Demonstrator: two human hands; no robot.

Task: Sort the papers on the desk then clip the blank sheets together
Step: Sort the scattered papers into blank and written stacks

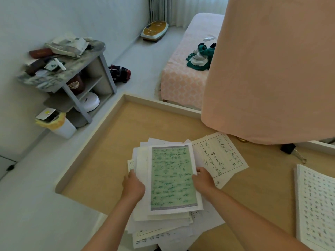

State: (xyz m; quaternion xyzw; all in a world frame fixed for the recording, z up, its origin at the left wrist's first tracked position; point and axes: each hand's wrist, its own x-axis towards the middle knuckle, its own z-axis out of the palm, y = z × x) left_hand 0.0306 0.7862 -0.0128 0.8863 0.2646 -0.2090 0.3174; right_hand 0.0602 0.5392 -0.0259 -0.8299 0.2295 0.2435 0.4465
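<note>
Thumbs of left hand [133, 187] and right hand [203, 180] pinch paper stack [173, 178] edges.

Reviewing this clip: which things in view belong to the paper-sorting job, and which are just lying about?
Job: loose paper pile topped by a green-printed sheet; white handwritten sheet; white stack of printed practice sheets; black binder clip.
Lying about: grey shelf unit; white bin with yellow liner; green clothes on the pink bed.

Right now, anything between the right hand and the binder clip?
Nothing upright. The right hand grips the paper stack; between it and the black binder clip lie only a flat handwritten sheet and bare desk. The pink cloth hangs just behind the clip.
</note>
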